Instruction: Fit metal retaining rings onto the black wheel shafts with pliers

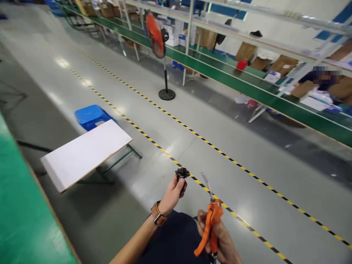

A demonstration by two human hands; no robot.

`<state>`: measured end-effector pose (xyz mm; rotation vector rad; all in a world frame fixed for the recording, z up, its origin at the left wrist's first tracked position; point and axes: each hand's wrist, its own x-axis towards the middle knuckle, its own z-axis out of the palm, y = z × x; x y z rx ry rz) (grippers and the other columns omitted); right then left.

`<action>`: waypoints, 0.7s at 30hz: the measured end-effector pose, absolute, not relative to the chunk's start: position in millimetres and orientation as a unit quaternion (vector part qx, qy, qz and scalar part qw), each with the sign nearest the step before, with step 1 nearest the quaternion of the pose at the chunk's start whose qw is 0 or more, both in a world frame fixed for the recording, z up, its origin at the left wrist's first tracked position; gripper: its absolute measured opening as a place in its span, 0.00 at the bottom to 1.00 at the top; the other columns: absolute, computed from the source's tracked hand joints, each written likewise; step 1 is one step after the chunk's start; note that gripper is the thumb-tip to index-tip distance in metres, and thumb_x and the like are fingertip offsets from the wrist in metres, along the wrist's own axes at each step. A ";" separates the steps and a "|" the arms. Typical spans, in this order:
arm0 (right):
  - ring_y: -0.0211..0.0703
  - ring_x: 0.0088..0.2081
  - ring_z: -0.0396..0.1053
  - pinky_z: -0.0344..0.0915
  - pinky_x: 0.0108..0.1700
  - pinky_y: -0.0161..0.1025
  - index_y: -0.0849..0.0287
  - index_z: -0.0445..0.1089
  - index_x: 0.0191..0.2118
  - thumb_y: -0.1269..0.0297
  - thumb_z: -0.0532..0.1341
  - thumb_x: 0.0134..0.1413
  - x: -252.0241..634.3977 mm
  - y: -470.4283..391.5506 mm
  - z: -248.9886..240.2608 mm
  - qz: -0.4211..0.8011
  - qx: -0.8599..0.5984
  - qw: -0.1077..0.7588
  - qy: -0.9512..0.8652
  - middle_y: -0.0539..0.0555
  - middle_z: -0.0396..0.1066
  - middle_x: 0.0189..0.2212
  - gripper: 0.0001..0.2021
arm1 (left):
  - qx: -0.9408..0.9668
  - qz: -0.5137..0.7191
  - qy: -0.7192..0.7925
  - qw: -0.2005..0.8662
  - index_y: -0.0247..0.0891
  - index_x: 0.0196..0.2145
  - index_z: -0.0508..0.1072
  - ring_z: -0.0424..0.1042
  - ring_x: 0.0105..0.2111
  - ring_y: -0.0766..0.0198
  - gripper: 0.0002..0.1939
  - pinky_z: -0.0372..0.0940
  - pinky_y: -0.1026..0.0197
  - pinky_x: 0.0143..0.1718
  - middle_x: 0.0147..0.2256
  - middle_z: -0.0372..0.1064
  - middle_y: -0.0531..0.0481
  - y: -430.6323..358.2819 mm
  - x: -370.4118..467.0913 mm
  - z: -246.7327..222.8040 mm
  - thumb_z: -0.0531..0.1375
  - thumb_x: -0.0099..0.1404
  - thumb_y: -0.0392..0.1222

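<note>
here, low in the frame, the left hand (173,193) is clamped on a small black part (182,173) and the right hand (220,238) on orange-handled snips (209,223), apparently poised between cuts, so the blade must next meet the part.

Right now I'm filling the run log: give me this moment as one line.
left hand: holds small black part | right hand: grips orange-handled cutters, blades up | tool and part apart | white board left

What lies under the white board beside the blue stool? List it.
Under the white board show green metal legs and the grey floor in shadow. The blue stool stands behind it, partly covered. Whatever sits beneath the board's middle is hidden.
</note>
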<state>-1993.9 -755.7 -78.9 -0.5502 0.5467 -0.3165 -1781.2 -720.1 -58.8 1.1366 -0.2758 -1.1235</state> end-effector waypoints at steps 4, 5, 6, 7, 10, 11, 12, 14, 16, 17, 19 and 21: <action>0.21 0.13 0.51 0.48 0.12 0.22 0.58 0.74 0.46 0.43 0.63 0.60 -1995.6 -776.3 -63.1 -0.089 -0.211 0.932 0.281 0.58 0.77 0.36 0.22 | 0.547 -0.443 -0.156 0.693 0.38 0.42 0.66 0.53 0.22 0.72 0.24 0.51 0.67 0.22 0.23 0.57 0.60 -702.4 -1760.2 -60.0 0.65 0.62 0.60; 0.20 0.12 0.49 0.46 0.12 0.22 0.58 0.74 0.46 0.44 0.62 0.61 -1997.2 -777.0 -62.7 -0.059 -0.204 0.938 0.273 0.59 0.78 0.34 0.21 | 0.559 -0.432 -0.151 0.692 0.38 0.42 0.66 0.54 0.22 0.71 0.24 0.51 0.67 0.22 0.23 0.58 0.60 -699.7 -1757.1 -59.7 0.65 0.61 0.60; 0.20 0.11 0.48 0.44 0.12 0.22 0.58 0.74 0.46 0.44 0.63 0.60 -1999.4 -776.4 -63.5 -0.030 -0.203 0.943 0.263 0.59 0.78 0.32 0.21 | 0.571 -0.423 -0.142 0.689 0.38 0.43 0.66 0.54 0.22 0.71 0.24 0.51 0.67 0.22 0.23 0.59 0.59 -697.5 -1754.6 -59.5 0.65 0.61 0.60; 0.21 0.11 0.48 0.43 0.12 0.22 0.59 0.74 0.46 0.45 0.65 0.59 -2001.8 -775.1 -64.9 -0.011 -0.206 0.945 0.255 0.59 0.78 0.30 0.21 | 0.581 -0.417 -0.130 0.687 0.39 0.42 0.65 0.55 0.23 0.71 0.24 0.51 0.68 0.22 0.24 0.61 0.58 -695.7 -1752.5 -59.3 0.65 0.61 0.59; 0.21 0.09 0.47 0.39 0.12 0.23 0.57 0.73 0.44 0.46 0.67 0.56 -2007.0 -773.1 -66.7 -0.027 -0.214 0.945 0.247 0.56 0.77 0.27 0.20 | 0.589 -0.419 -0.085 0.686 0.40 0.41 0.64 0.54 0.21 0.73 0.23 0.49 0.68 0.21 0.27 0.63 0.57 -691.3 -1748.1 -60.3 0.64 0.62 0.59; 0.21 0.09 0.47 0.40 0.11 0.23 0.56 0.72 0.43 0.45 0.66 0.57 -2007.1 -774.1 -65.3 -0.040 -0.212 0.943 0.251 0.55 0.76 0.26 0.19 | 0.584 -0.421 -0.070 0.690 0.40 0.41 0.64 0.53 0.20 0.73 0.22 0.48 0.68 0.20 0.27 0.62 0.57 -690.1 -1747.1 -61.2 0.64 0.62 0.60; 0.22 0.09 0.48 0.40 0.11 0.24 0.54 0.71 0.42 0.44 0.64 0.58 -2006.1 -776.0 -62.7 -0.050 -0.212 0.942 0.256 0.53 0.76 0.26 0.18 | 0.579 -0.424 -0.055 0.694 0.41 0.40 0.64 0.52 0.19 0.74 0.21 0.47 0.69 0.20 0.26 0.61 0.58 -689.1 -1746.2 -62.2 0.63 0.62 0.60; 0.25 0.10 0.54 0.45 0.13 0.25 0.53 0.70 0.41 0.42 0.61 0.60 -2001.1 -780.3 -54.8 -0.039 -0.233 0.936 0.260 0.52 0.75 0.26 0.19 | 0.578 -0.423 -0.033 0.696 0.41 0.38 0.64 0.50 0.19 0.73 0.19 0.45 0.69 0.19 0.25 0.59 0.59 -687.5 -1744.9 -64.3 0.62 0.63 0.58; 0.30 0.14 0.62 0.54 0.17 0.27 0.53 0.69 0.45 0.39 0.62 0.58 -1993.2 -782.7 -45.5 -0.009 -0.290 0.923 0.254 0.53 0.74 0.28 0.22 | 0.606 -0.393 -0.033 0.691 0.41 0.36 0.64 0.52 0.19 0.72 0.16 0.47 0.68 0.20 0.23 0.59 0.60 -686.1 -1743.6 -65.5 0.63 0.62 0.54; 0.32 0.17 0.65 0.60 0.21 0.30 0.54 0.69 0.48 0.39 0.63 0.57 -1988.7 -782.7 -41.2 0.005 -0.331 0.911 0.245 0.54 0.74 0.29 0.24 | 0.629 -0.364 -0.047 0.685 0.41 0.35 0.65 0.54 0.21 0.71 0.14 0.50 0.67 0.22 0.24 0.61 0.59 -685.4 -1742.9 -65.5 0.64 0.62 0.52; 0.34 0.21 0.68 0.69 0.31 0.38 0.55 0.68 0.52 0.40 0.65 0.56 -1979.2 -780.9 -34.8 0.016 -0.431 0.868 0.248 0.54 0.73 0.32 0.27 | 0.676 -0.297 -0.099 0.667 0.40 0.34 0.67 0.62 0.26 0.67 0.11 0.57 0.65 0.28 0.27 0.65 0.55 -683.2 -1740.9 -64.7 0.65 0.60 0.46; 0.37 0.24 0.70 0.70 0.35 0.41 0.57 0.69 0.52 0.42 0.64 0.58 -1970.3 -777.9 -31.6 -0.001 -0.534 0.795 0.289 0.54 0.72 0.33 0.26 | 0.701 -0.262 -0.153 0.646 0.40 0.36 0.69 0.66 0.32 0.64 0.09 0.60 0.61 0.36 0.32 0.69 0.52 -680.3 -1738.3 -63.3 0.66 0.60 0.43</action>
